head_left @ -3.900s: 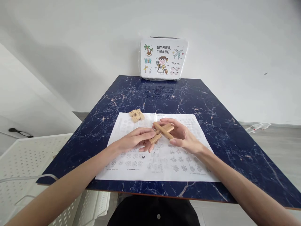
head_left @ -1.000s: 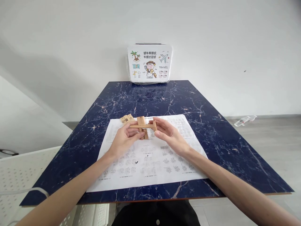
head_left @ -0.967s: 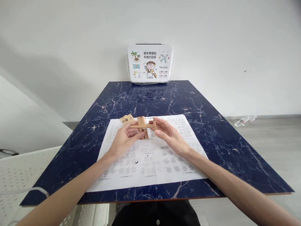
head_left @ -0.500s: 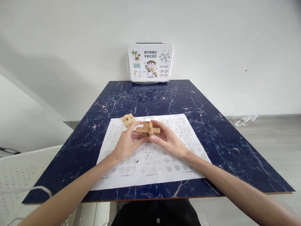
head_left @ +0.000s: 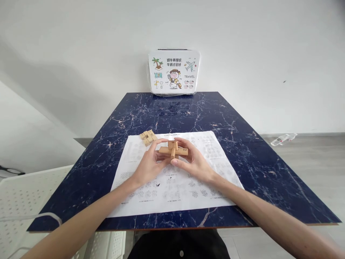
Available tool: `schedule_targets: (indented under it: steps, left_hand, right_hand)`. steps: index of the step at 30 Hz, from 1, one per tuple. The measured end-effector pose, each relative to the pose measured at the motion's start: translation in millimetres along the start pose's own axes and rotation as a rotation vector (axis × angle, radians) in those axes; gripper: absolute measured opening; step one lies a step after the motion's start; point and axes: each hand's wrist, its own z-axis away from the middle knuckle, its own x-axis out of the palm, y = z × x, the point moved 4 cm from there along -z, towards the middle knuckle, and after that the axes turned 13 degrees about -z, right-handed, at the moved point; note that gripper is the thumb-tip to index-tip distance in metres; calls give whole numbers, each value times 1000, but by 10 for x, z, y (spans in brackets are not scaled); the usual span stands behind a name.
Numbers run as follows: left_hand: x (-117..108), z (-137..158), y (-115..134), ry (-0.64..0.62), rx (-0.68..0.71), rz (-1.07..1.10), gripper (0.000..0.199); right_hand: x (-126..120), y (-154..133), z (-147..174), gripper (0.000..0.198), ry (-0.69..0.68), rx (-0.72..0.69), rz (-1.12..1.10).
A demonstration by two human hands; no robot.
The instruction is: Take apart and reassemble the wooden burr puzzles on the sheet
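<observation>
Between my hands is a wooden burr puzzle (head_left: 172,151), its light brown bars crossing one another and black numerals marked on some ends. My left hand (head_left: 149,163) grips it from the left, index finger at the top and thumb low in front. From the right, my right hand (head_left: 196,162) holds the same puzzle, thumb near the end of a front-pointing bar. Its underside and back are partly hidden by my fingers. Beneath lies a white instruction sheet (head_left: 172,207) printed with small diagrams. A second group of interlocked wooden pieces (head_left: 148,136) rests at the sheet's upper left corner.
The sheet lies on a dark blue marble-patterned table (head_left: 172,120). At the table's far edge a white cartoon-printed case (head_left: 174,72) stands against the wall. A white perforated cabinet (head_left: 29,194) with a cable (head_left: 40,216) is on the left. Clear plastic packaging (head_left: 283,139) lies right, beyond the table.
The puzzle has turned in my hands: a long bar marked 2 now lies across it, and a rounded bar end points toward me. Both hands keep their hold.
</observation>
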Motion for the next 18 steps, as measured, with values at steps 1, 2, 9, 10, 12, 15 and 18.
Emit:
schedule_targets:
  steps: [1,2,9,10,12,15,18]
  left_hand:
    - [12,-2,4,-9,-8,39,63]
    - [24,-3,4,-20,-20,69,65]
    - [110,-7,-19,-125,-99,93,59]
    - [107,-8,-18,-109,-101,81,57]
    - [98,-4,-10,-79,-97,52,57]
    - [107,17,17,-83,-75,29,62]
    - [114,40,52,-80,-53,23,66]
  right_hand:
    - [-7,-8,-7,74,21,2,-34]
    - [-17,-15,-13,72,42,5,-61]
    - [-99,-57,-28,65,121,-8,-21]
    - [-99,-58,-27,65,120,-10,-3]
    - [-89,-56,-25,65,114,-10,20]
    - [-64,-44,-24,68,96,10,5]
    - [-52,-34,-27,71,93,34,-51]
